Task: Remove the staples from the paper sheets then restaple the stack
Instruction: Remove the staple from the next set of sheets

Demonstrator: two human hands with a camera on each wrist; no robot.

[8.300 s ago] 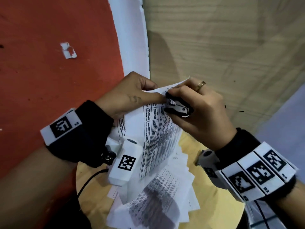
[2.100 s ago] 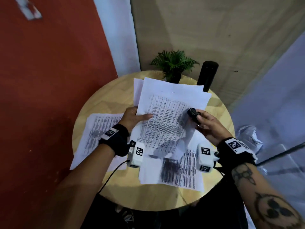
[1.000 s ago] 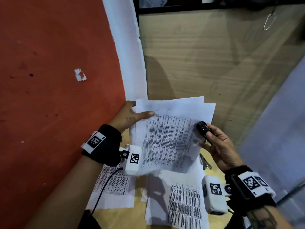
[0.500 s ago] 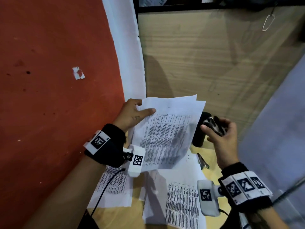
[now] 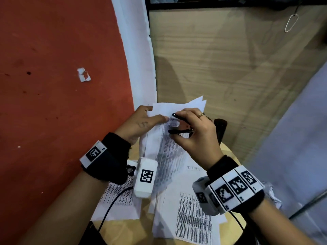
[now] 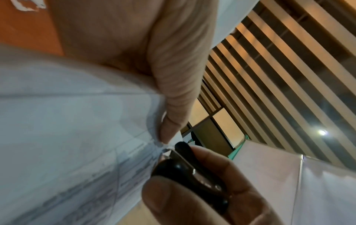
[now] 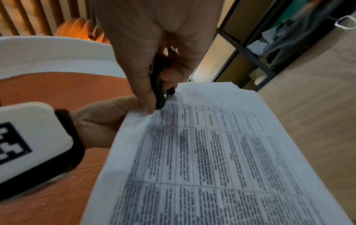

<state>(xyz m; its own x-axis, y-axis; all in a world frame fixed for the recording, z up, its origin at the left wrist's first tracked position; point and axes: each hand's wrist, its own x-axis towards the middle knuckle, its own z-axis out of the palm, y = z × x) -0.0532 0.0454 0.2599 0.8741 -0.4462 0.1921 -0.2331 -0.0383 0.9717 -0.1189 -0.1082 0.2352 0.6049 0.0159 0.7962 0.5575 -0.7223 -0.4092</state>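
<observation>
My left hand [image 5: 141,122] pinches the top left corner of a printed paper stack [image 5: 168,149] and holds it up above the table; its thumb [image 5: 160,119] lies across the front sheet. My right hand [image 5: 192,131] grips a black staple remover [image 5: 178,123] whose two arms stand apart, with their tips at that same corner beside the thumb. The right wrist view has the staple remover [image 7: 159,85] touching the paper stack [image 7: 212,152] at its upper left corner. From the left wrist, the staple remover [image 6: 185,164] meets the paper stack [image 6: 67,129] at the thumb's tip. No staple can be made out.
More printed sheets [image 5: 191,214] lie spread on the round wooden table [image 5: 123,228] under my hands. A black cylinder [image 5: 221,129] stands at the table's far side. A red wall is on the left and a wood-panel wall behind.
My right hand has come back from the right with the staple remover and set its tips on the stack's top left corner. My left hand has kept its hold on the paper.
</observation>
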